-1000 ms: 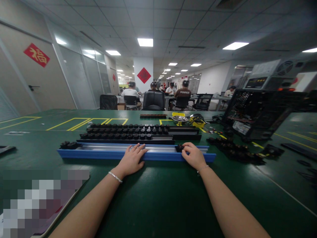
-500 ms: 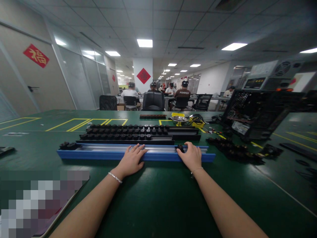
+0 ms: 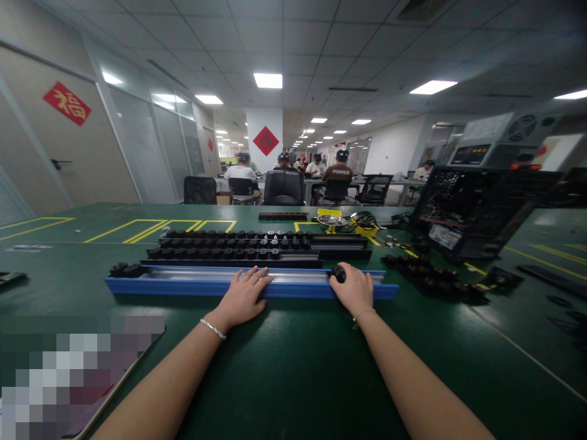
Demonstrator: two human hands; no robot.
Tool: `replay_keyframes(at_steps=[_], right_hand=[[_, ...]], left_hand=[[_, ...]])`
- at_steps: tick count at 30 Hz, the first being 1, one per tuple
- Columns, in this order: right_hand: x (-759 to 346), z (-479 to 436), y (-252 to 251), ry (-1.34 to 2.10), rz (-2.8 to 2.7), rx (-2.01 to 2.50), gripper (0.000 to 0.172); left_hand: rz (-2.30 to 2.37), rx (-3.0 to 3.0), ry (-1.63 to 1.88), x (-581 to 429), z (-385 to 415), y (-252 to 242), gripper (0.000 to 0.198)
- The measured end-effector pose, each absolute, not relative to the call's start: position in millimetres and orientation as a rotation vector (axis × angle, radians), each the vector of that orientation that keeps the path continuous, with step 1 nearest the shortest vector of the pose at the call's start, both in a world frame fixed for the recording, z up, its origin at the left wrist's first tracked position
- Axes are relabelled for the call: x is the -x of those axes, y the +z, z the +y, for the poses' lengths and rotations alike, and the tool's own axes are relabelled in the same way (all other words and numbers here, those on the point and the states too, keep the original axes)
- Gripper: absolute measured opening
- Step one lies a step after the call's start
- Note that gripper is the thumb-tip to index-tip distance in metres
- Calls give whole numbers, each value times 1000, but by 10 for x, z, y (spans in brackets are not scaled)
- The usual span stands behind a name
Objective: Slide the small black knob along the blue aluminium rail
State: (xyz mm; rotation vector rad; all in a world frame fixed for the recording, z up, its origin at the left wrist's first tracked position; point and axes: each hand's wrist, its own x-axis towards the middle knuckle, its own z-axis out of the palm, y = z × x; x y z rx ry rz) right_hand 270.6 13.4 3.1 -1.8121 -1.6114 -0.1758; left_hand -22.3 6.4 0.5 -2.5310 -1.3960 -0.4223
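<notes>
A long blue channel rail (image 3: 183, 287) with a silvery inner track lies across the table before me. My left hand (image 3: 244, 294) rests palm down over the rail's middle, fingers spread and lying across it. Near the rail's right end, my right hand (image 3: 355, 287) is curled round a small rounded black part (image 3: 339, 274) that sits at the track. My palm and fingers hide much of that part. More black parts (image 3: 126, 269) of a similar look sit together at the left end of the rail.
Behind the blue rail lie black rails (image 3: 220, 252) bearing rows of round black parts. To the right are a heap of black pieces (image 3: 435, 278) and an open computer case (image 3: 463, 214). A metal dish (image 3: 332, 220) stands farther back. People sit at far desks.
My right thumb has shifted, and more of the black part now shows beside it. My left hand and the rail have stayed practically in place.
</notes>
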Motion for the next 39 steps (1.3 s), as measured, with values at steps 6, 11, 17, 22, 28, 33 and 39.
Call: replay_keyframes(at_steps=[6, 11, 17, 22, 28, 33, 39], right_hand=[[-2699, 120, 69, -176, -1607, 1817, 20], [-2722, 123, 61, -179, -1570, 1812, 19], [-2745, 147, 44, -154, -1556, 1839, 21], [-2782, 159, 42, -189, -1543, 1859, 26], [-2835, 140, 72, -164, -1521, 1894, 29], [-2851, 151, 100, -122, -1511, 1945, 31], [-2843, 151, 138, -82, -1499, 2018, 34]], left_hand=[[-1410, 2517, -419, 217, 64, 0, 58], [-1402, 2527, -419, 218, 59, 7, 58], [-1390, 2522, -424, 225, 61, 3, 58], [-1386, 2519, -417, 223, 63, 0, 59], [-1396, 2518, -410, 220, 65, 4, 58], [-1388, 2520, -402, 218, 60, 6, 58], [-1386, 2517, -412, 222, 67, -1, 59]])
